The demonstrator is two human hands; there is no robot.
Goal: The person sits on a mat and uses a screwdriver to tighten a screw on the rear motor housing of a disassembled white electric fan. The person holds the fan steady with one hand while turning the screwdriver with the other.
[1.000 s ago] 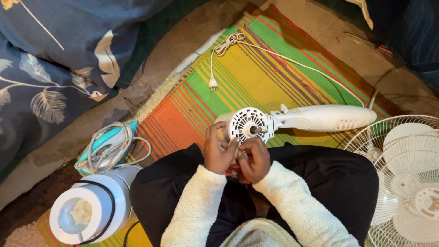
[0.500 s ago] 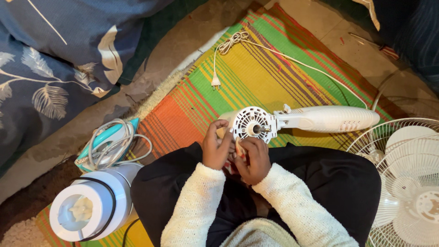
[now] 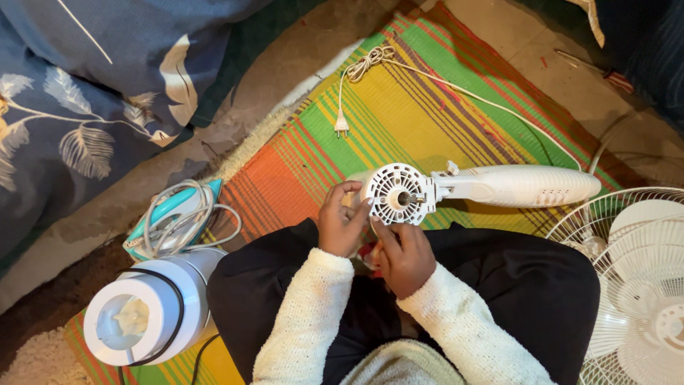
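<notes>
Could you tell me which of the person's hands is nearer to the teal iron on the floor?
Left. The left hand is nearer to the teal iron, though apart from it; the right hand lies farther off.

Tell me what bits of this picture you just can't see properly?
Head view only:
- Small red thing between the left hand and right hand: mostly covered by the hands, so its kind is unclear.
- Palms and some fingertips: hidden behind the white fan motor housing.
- Fan guard: cut off by the right and bottom edges.
- Iron: partly wrapped by its own cord.
- Blender base: lower part hidden by the knee.
</notes>
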